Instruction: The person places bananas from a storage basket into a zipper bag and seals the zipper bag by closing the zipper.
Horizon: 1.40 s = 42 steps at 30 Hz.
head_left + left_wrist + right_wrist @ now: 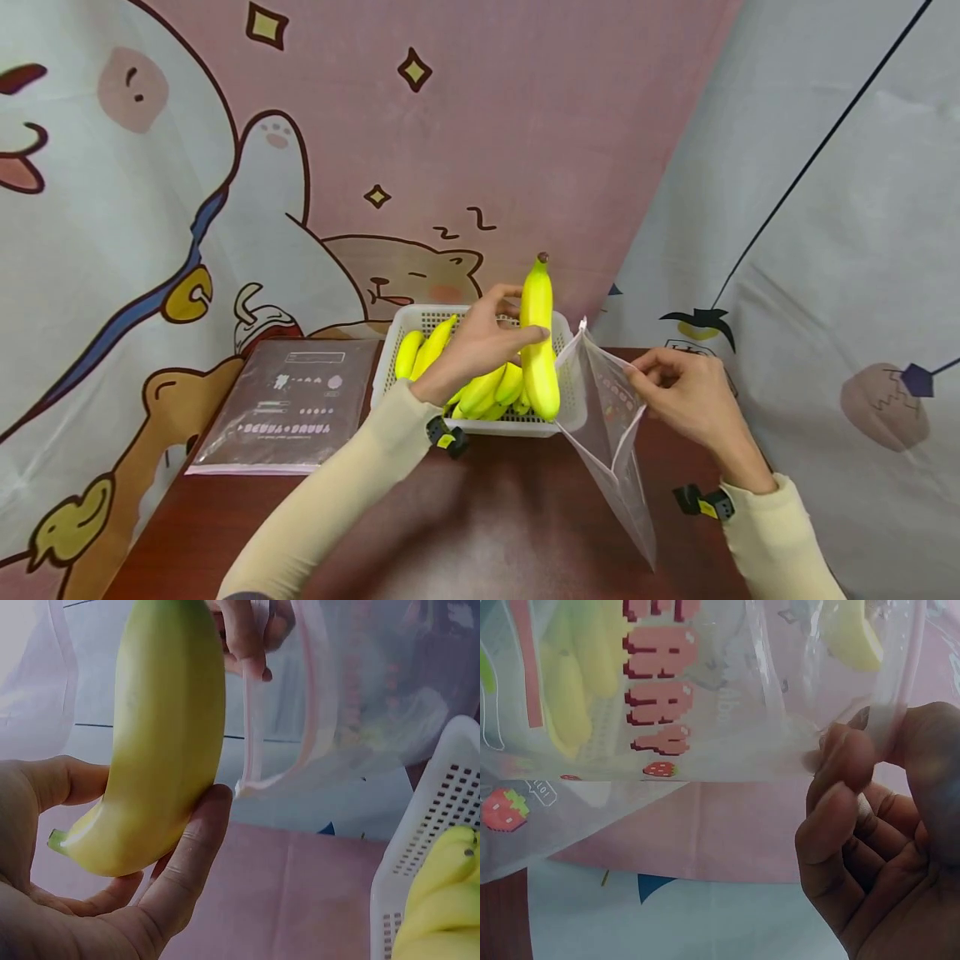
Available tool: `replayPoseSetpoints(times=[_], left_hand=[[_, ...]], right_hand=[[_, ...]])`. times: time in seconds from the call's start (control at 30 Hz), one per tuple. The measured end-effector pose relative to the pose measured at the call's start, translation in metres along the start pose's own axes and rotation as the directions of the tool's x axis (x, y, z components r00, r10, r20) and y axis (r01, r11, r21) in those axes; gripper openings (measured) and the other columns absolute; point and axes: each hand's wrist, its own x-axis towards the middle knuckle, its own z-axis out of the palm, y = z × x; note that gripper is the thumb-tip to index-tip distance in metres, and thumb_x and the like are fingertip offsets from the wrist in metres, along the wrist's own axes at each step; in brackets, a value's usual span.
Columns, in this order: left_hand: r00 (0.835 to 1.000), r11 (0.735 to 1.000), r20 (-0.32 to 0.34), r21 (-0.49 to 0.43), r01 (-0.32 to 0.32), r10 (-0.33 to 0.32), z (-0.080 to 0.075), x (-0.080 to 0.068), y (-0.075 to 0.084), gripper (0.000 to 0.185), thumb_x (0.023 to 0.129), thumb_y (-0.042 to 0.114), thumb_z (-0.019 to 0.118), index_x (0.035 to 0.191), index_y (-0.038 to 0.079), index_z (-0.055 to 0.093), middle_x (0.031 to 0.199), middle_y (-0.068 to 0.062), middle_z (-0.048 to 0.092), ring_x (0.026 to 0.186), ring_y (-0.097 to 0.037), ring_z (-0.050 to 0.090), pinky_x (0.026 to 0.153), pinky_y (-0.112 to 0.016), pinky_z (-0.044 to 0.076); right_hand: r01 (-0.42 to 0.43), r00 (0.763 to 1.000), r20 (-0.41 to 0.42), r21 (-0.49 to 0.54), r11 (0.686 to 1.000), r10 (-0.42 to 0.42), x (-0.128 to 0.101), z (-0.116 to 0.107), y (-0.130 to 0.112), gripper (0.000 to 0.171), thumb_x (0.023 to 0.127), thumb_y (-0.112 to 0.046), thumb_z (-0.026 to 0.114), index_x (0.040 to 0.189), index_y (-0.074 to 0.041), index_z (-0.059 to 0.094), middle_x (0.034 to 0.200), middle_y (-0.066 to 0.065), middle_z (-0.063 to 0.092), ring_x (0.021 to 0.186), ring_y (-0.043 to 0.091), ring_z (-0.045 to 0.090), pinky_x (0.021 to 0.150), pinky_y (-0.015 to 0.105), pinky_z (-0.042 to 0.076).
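A single yellow banana (537,342) stands nearly upright in my left hand (483,337), gripped between thumb and fingers above the basket. Its stem end points up in the head view. To its right, my right hand (686,392) pinches the rim of a clear zip pouch (603,417). The pouch hangs with its mouth spread apart, its near edge right beside the banana. Red lettering and small strawberries are printed on the pouch (660,690) in the right wrist view. More bananas (483,392) lie in the white perforated basket (517,429) beneath my left hand.
A second zip pouch (288,408), printed and lying flat, rests left of the basket on the dark reddish-brown table (450,517). Behind the table hangs a cloth backdrop (525,125) with cartoon animals, close to the basket's far side.
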Motion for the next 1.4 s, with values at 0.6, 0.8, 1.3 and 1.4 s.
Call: replayPoseSetpoints(times=[0.6, 0.8, 1.3, 1.4], left_hand=[[0.997, 0.993, 0.024, 0.09, -0.074, 0.072, 0.033, 0.0, 0.005, 0.054, 0.09, 0.027, 0.079, 0.131, 0.016, 0.047, 0.117, -0.011, 0.06, 0.086, -0.019, 0.069, 0.069, -0.031, 0.062], [0.985, 0.961, 0.111, 0.23, -0.155, 0.133, 0.039, -0.004, 0.006, 0.055, 0.091, 0.031, 0.077, 0.137, 0.022, 0.047, 0.107, -0.006, 0.064, 0.079, -0.015, 0.068, 0.067, -0.027, 0.059], [0.972, 0.836, 0.214, 0.512, -0.196, 0.096, 0.055, -0.006, 0.011, 0.036, 0.09, 0.028, 0.075, 0.113, 0.012, 0.052, 0.084, -0.002, 0.063, 0.061, -0.011, 0.061, 0.053, -0.021, 0.053], [0.973, 0.794, 0.216, 0.576, -0.193, 0.08, 0.056, -0.005, 0.013, 0.037, 0.089, 0.028, 0.076, 0.112, 0.011, 0.053, 0.084, -0.002, 0.062, 0.062, -0.011, 0.06, 0.053, -0.02, 0.051]], right_hand=[[0.002, 0.997, -0.074, -0.015, 1.0, -0.003, -0.003, 0.0, -0.011, 0.011, 0.092, -0.016, 0.071, 0.082, -0.017, 0.067, 0.06, -0.007, 0.066, 0.043, 0.001, 0.056, 0.042, 0.022, 0.041], [-0.004, 0.994, -0.105, -0.006, 1.0, 0.003, -0.005, 0.001, -0.016, 0.012, 0.093, -0.016, 0.07, 0.081, -0.016, 0.066, 0.059, -0.007, 0.067, 0.042, -0.001, 0.056, 0.041, 0.022, 0.042], [-0.004, 0.986, -0.166, 0.011, 1.0, 0.006, -0.007, 0.001, -0.022, 0.015, 0.094, -0.015, 0.069, 0.08, -0.01, 0.066, 0.061, 0.002, 0.071, 0.042, -0.004, 0.057, 0.042, 0.018, 0.045], [-0.025, 0.983, -0.18, 0.024, 0.999, 0.029, -0.008, 0.002, -0.023, 0.016, 0.094, -0.016, 0.07, 0.079, -0.01, 0.066, 0.062, 0.003, 0.071, 0.041, -0.003, 0.058, 0.043, 0.017, 0.047]])
